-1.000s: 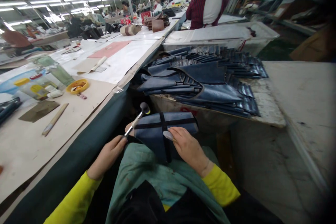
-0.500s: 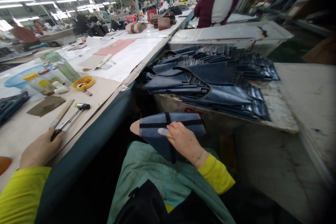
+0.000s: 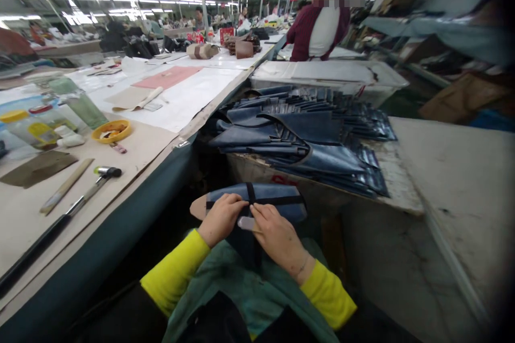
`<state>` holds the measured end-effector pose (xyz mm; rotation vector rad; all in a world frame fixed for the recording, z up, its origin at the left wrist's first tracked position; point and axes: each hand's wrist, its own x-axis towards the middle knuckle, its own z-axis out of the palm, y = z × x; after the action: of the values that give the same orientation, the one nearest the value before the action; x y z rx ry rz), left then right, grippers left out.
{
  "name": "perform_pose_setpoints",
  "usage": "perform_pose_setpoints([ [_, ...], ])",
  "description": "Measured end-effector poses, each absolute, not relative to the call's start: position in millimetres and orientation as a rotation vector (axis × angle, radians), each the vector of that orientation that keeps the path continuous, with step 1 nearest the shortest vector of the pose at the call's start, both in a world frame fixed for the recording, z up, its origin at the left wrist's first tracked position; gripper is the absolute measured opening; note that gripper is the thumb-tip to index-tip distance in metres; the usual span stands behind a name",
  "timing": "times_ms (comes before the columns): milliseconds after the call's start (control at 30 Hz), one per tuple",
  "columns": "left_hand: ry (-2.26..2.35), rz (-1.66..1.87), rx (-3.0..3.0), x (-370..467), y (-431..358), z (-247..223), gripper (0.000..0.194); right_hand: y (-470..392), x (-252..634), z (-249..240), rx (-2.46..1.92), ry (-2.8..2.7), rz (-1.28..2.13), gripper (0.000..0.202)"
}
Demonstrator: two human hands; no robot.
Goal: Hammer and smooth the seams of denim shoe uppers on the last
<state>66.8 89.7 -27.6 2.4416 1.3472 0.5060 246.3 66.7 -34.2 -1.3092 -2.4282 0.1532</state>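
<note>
A blue leather piece (image 3: 277,193) with crossed black strips and a pale pointed end lies over my lap. My left hand (image 3: 224,215) is on it, thumb and fingers pressed together at the crossing of the strips; whether it pinches a strip is too small to tell. Close beside it, my right hand (image 3: 277,233) holds a small whitish flat tool (image 3: 246,223) against the palm side, its fingertips touching the same crossing. The hammer (image 3: 84,198) rests on the table at the left, away from both hands.
On the table (image 3: 140,158) are a wooden stick (image 3: 66,186), a brown scrap (image 3: 38,168), a yellow dish (image 3: 111,131), and jars and a bottle. Stacked blue leather pieces (image 3: 322,128) fill a board ahead right. A person in dark red (image 3: 300,32) stands beyond.
My left hand has let go of the hammer on the table and moved right onto the leather piece, next to my right hand. The view has shifted slightly.
</note>
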Motion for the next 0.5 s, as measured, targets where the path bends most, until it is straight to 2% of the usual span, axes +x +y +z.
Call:
perform_pose_setpoints([
  [267,1.563,0.131,2.676,77,79,-22,0.041,58,268,-52,-1.199,-2.278,0.303,0.045],
  [400,1.538,0.027,2.723,89,86,-10,0.028,74,309,-53,-1.367,-2.087,0.254,0.035],
  [500,1.515,0.116,2.668,93,90,-8,0.021,83,341,-56,-1.521,-1.896,0.266,0.028],
])
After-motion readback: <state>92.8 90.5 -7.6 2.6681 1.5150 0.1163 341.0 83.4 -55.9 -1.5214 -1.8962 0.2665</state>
